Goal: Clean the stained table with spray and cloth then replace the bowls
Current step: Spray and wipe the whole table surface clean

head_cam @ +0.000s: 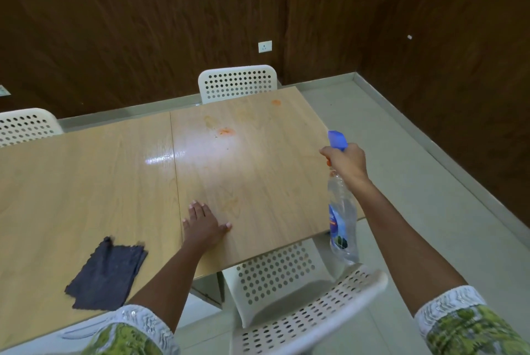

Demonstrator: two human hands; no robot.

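Observation:
The light wood table [100, 182] carries orange stains, one [226, 131] near its middle and a smaller one [276, 102] by the far right corner, plus faint smears around them. My right hand [345, 161] grips a clear spray bottle [341, 220] with a blue nozzle, held above the table's right edge and aimed over the top. My left hand [204, 224] rests flat on the table with fingers spread, near the front edge. A dark grey cloth [107, 276] lies flat on the table to the left of that hand. No bowls are in view.
White perforated chairs stand around the table: one [292, 297] directly below my arms at the front, one [236, 82] at the far side, another [27, 125] at the far left. Dark wood-panelled walls [143, 25] close the room. Pale floor [415, 182] lies to the right.

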